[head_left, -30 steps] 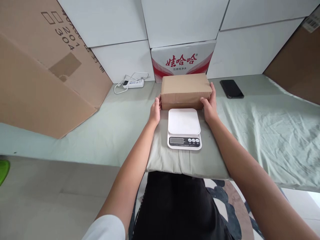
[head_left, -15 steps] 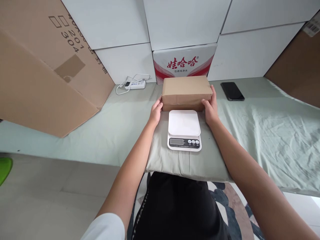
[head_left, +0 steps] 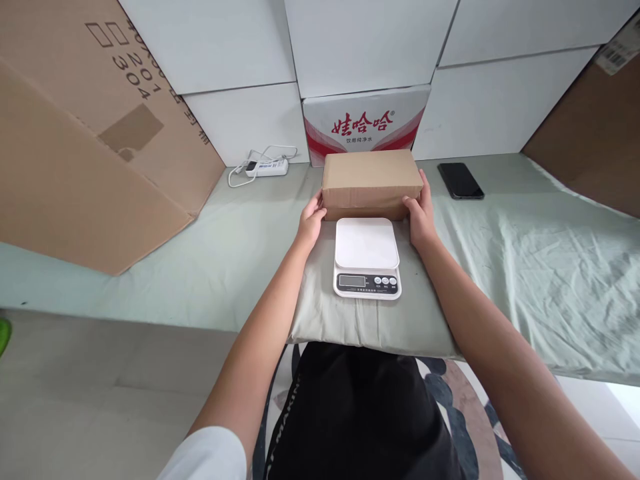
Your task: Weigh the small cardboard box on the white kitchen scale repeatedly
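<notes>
My left hand [head_left: 311, 223] and right hand [head_left: 421, 217] grasp the brown cardboard box [head_left: 371, 181] by its two ends, fingers pressed flat against them. Between my wrists, just nearer than the box, sits the white scale [head_left: 367, 259].

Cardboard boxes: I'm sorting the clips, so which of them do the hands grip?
The small plain brown box behind the white scale, left hand and right hand on its ends. The big printed carton leans untouched.
</notes>
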Demonstrator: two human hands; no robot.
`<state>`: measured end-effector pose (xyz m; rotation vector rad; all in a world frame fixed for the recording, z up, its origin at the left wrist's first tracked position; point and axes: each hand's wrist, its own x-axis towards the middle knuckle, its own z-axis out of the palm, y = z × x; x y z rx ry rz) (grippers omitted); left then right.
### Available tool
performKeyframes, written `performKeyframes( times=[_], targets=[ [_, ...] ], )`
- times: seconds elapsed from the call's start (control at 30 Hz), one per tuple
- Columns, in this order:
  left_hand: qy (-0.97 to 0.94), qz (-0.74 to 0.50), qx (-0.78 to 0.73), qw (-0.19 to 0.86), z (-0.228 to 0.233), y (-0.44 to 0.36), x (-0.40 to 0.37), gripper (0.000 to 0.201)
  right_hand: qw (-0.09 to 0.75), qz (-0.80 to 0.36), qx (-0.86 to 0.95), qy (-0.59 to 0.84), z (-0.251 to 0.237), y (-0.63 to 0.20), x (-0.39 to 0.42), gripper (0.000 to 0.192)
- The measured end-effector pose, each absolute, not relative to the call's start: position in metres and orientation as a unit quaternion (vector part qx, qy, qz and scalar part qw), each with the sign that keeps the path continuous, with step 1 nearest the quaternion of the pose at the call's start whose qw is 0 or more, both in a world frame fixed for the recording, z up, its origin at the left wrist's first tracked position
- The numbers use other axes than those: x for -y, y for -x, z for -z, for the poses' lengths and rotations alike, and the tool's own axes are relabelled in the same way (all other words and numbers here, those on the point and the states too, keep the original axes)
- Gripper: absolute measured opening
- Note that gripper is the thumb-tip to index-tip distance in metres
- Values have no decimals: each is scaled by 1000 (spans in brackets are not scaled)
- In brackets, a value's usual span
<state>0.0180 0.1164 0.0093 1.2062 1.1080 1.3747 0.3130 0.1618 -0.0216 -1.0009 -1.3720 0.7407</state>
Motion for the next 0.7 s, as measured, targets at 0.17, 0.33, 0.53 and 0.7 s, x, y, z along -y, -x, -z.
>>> performKeyframes(
  times=[0.17, 0.33, 0.53, 0.7],
  targets=[
    [-496, -566, -449, 480, -8, -18, -119, 76, 603, -318, 588, 435, 21, -313, -162, 102],
    [-505, -572, -450, 465, -9, -19, -120, 76, 610, -333, 576, 430, 22, -312, -164, 102],
    [-507, -574, -445, 464, -10, -20, -119, 77, 615, -329, 573, 431, 31, -316, -173, 96],
    [-513, -575, -442, 460, -9, -20, -120, 76, 607, -316, 594, 423, 32, -318, -175, 98]
  ],
)
